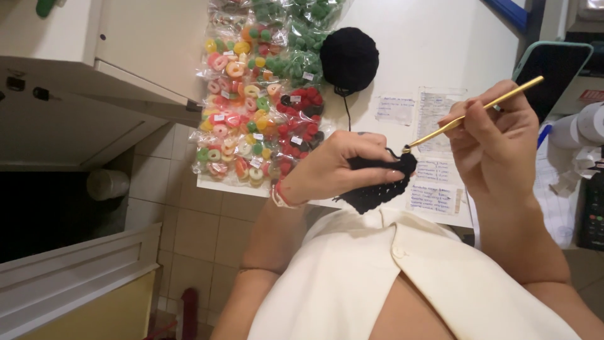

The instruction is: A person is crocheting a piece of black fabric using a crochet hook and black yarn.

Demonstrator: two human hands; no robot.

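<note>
**Black crochet piece worked over the edge of a white table**

Left of the black crocheted yarn piece (382,182) lie clear bags of coloured ring-shaped sugared sweets (236,119) on the white table (434,44). The left hand (336,167) pinches the piece, fingers closed over its top edge. Above the piece sits a black ball of yarn (349,58). Right of it, the right hand (494,135) grips a slim gold metal crochet hook (472,112), whose tip touches the piece's upper corner.
</note>
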